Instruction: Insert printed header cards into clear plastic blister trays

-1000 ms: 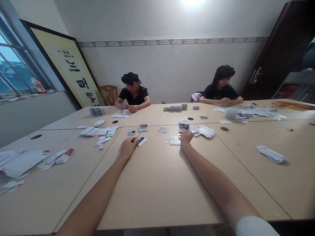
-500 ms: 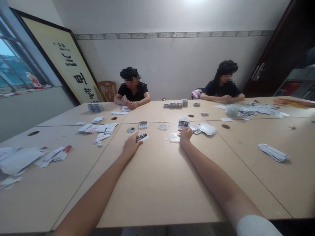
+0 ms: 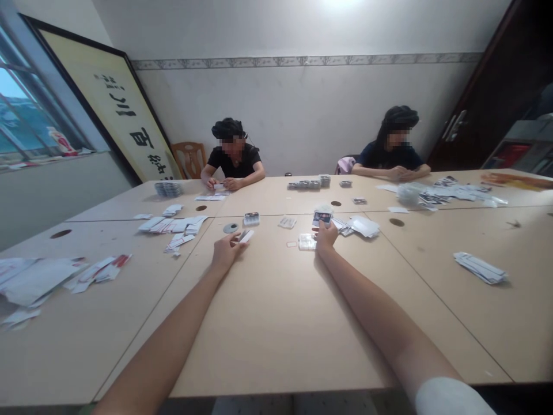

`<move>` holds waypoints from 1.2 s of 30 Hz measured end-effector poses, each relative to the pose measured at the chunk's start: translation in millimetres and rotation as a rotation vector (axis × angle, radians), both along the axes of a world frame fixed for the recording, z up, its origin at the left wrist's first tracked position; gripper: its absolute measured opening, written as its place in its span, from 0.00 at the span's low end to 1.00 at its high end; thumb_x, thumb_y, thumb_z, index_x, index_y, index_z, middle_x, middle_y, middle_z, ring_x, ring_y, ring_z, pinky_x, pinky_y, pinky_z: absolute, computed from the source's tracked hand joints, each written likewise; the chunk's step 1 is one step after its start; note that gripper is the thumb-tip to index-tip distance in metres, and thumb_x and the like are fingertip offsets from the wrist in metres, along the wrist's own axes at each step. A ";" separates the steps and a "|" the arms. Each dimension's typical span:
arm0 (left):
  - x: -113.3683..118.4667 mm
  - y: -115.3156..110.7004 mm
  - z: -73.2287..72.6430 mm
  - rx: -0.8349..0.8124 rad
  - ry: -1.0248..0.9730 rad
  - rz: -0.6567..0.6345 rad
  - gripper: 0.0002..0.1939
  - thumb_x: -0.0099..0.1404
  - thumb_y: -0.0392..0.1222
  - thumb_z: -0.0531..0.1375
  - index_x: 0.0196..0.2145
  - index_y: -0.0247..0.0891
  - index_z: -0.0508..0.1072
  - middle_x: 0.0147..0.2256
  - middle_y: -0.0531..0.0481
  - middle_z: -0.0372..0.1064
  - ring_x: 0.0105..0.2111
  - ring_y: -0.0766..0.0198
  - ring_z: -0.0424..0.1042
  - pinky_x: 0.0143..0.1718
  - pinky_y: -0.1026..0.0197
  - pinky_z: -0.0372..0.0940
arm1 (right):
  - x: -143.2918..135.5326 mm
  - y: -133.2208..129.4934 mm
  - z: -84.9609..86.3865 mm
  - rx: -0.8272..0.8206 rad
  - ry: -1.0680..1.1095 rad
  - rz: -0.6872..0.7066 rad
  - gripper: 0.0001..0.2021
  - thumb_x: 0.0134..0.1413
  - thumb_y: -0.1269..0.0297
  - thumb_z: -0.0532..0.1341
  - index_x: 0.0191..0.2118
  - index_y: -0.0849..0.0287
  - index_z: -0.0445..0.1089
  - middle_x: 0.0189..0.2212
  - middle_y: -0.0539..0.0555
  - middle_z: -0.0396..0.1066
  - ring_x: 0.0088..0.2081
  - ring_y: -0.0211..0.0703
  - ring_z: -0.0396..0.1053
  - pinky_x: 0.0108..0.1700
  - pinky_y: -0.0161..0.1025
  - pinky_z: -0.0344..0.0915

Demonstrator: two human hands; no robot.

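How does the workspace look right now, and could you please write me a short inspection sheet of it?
Surface: pale table with seams and round holes.
Things in hand: a tilted card and a dark-printed card; a clear plastic case lies by the right wrist.
Clutter: loose papers at left, a paper bundle at right, a plastic bag among papers at far right.
Hands: the left hand holds the tilted card, the right hand the dark-printed one.
Cables: nothing seen on the table.
Surroundings: two people seated opposite; framed writing leaning at left; dark door at right.
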State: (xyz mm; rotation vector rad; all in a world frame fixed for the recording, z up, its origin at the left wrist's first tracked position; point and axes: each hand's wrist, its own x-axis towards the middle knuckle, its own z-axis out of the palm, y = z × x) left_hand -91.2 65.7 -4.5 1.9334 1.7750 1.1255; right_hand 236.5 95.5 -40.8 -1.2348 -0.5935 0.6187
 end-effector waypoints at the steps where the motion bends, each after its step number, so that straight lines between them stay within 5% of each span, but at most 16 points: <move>1: -0.7 0.2 0.8 0.005 0.002 -0.010 0.22 0.53 0.46 0.68 0.46 0.38 0.80 0.33 0.50 0.80 0.34 0.55 0.78 0.42 0.58 0.70 | 0.0 -0.1 -0.3 0.001 -0.002 0.003 0.05 0.53 0.61 0.60 0.34 0.57 0.67 0.26 0.49 0.73 0.25 0.42 0.77 0.15 0.29 0.62; 8: -5.0 4.6 -0.1 0.030 -0.052 0.036 0.18 0.52 0.37 0.64 0.43 0.37 0.81 0.32 0.52 0.80 0.36 0.55 0.78 0.45 0.58 0.68 | -1.3 -3.1 1.8 -0.002 -0.010 0.019 0.05 0.53 0.62 0.59 0.33 0.57 0.66 0.26 0.48 0.73 0.24 0.40 0.76 0.16 0.29 0.62; 13: -8.5 9.5 -4.7 0.002 -0.146 0.060 0.15 0.58 0.41 0.59 0.40 0.35 0.81 0.33 0.48 0.81 0.36 0.54 0.79 0.41 0.58 0.69 | -2.3 -5.1 4.2 -0.017 -0.018 0.036 0.04 0.54 0.63 0.59 0.34 0.58 0.66 0.26 0.48 0.72 0.24 0.40 0.76 0.16 0.28 0.63; 21: -11.3 13.2 -9.1 -0.015 -0.246 0.095 0.14 0.54 0.43 0.64 0.37 0.34 0.81 0.33 0.46 0.81 0.35 0.54 0.80 0.39 0.59 0.71 | -2.4 -6.2 5.8 -0.028 -0.044 0.060 0.04 0.54 0.63 0.59 0.33 0.57 0.65 0.25 0.48 0.71 0.24 0.40 0.76 0.17 0.30 0.65; 28: -10.5 13.2 -6.3 0.059 -0.266 0.202 0.19 0.56 0.43 0.64 0.45 0.34 0.79 0.33 0.46 0.80 0.34 0.57 0.79 0.37 0.60 0.71 | -3.0 -6.7 6.0 -0.027 -0.055 0.075 0.04 0.53 0.63 0.60 0.32 0.57 0.65 0.24 0.47 0.71 0.23 0.40 0.75 0.18 0.30 0.65; 36: -5.5 9.2 -8.7 0.099 -0.271 0.127 0.19 0.64 0.45 0.55 0.47 0.31 0.75 0.33 0.44 0.80 0.31 0.58 0.80 0.35 0.60 0.73 | -3.0 -7.2 7.7 -0.017 -0.043 0.084 0.04 0.53 0.63 0.60 0.33 0.57 0.66 0.25 0.47 0.71 0.22 0.38 0.74 0.17 0.30 0.65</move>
